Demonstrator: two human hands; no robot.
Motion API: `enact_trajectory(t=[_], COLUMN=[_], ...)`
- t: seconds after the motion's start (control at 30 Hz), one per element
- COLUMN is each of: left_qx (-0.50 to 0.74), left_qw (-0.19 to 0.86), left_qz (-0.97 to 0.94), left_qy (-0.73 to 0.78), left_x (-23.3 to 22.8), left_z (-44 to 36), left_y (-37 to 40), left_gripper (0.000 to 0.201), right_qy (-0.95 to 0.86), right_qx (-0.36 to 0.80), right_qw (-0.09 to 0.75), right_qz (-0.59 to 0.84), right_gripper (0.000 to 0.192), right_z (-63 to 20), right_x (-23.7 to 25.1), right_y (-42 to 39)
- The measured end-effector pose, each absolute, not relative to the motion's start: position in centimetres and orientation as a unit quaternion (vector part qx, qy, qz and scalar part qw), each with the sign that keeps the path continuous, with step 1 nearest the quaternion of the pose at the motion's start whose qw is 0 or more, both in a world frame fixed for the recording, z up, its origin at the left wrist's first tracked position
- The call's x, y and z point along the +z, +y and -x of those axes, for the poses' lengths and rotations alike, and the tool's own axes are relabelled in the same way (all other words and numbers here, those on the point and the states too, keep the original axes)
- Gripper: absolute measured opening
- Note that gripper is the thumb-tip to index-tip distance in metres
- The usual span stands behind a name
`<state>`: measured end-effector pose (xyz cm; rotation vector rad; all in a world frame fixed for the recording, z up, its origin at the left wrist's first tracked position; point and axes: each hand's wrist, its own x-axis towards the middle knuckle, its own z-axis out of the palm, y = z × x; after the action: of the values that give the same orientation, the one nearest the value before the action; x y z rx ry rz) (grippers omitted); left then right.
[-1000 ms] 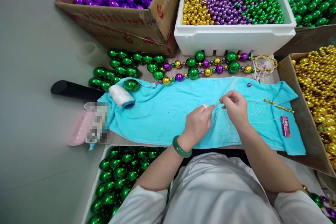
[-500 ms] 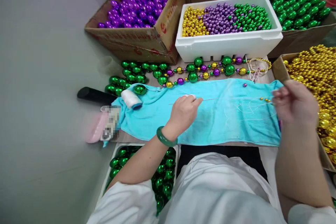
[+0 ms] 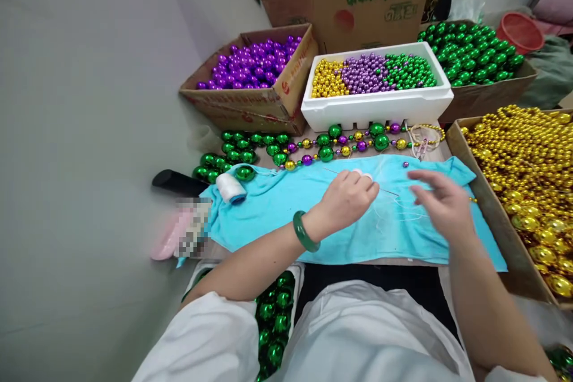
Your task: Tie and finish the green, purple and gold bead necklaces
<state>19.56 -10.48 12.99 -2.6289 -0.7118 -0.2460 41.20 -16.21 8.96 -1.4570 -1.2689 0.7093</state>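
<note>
Left hand (image 3: pixel 348 198) over the towel (image 3: pixel 286 209), fingers curled in, pinching a thin needle (image 3: pixel 388 191) whose tip pokes out to the right; white tape on the fingertip. Green bangle (image 3: pixel 305 232) on the left wrist. Right hand (image 3: pixel 441 203) just right of it, motion-blurred, fingers loosely spread and half open, hovering above the towel; can't tell if it has hold of anything. White thread (image 3: pixel 403 210) lies in loose loops on the towel between and under the two hands, near the needle tip.

Towel is turquoise, spread across the work board. White thread spool (image 3: pixel 230 187) on its left end. One loose purple bead (image 3: pixel 405 164) near the towel's far edge. Behind the towel, a finished strand (image 3: pixel 344 143) of green, gold and purple beads, with a pile of green beads (image 3: pixel 233 152) to the left. White foam box (image 3: pixel 376 104) behind that, holding gold, purple and green small beads. Cardboard box of purple beads (image 3: pixel 255 65) on the left, box of green beads (image 3: pixel 474 57) on the right, box of gold beads (image 3: pixel 528 167) at far right. Tray of green beads (image 3: pixel 274 316) by the left elbow. Pink item (image 3: pixel 168 239) left of the towel, partly blurred.
</note>
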Motion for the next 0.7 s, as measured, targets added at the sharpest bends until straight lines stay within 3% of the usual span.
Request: enact_trajectory(t=[0.1,0.27,0.5,0.7], left_qx=[-0.103,-0.089,-0.078,-0.195], left_qw=[0.214,0.211,0.203,0.207], left_qz=[0.944,0.953,0.958,0.946], left_qy=[-0.228,-0.201,-0.188,-0.155], left_x=[13.3,12.7,11.4,11.9], left_z=[-20.7,-21.0,-22.2,-23.4], left_y=[-10.6,-9.8,-8.0,-3.1], left_gripper=[0.016,0.013,0.011,0.026], right_qy=[-0.483,-0.440,-0.472,-0.499], right_qx=[0.473,0.543,0.544,0.399], right_qw=[0.517,0.472,0.454,0.469], right_qz=[0.526,0.537,0.525,0.610], right_gripper=[0.036,0.025,0.025,0.024], right_z=[-37.9,-38.4,-40.1,-42.1], right_x=[8.4,6.6,4.7,0.1], right_y=[-14.8,-13.7,-13.1,-13.0])
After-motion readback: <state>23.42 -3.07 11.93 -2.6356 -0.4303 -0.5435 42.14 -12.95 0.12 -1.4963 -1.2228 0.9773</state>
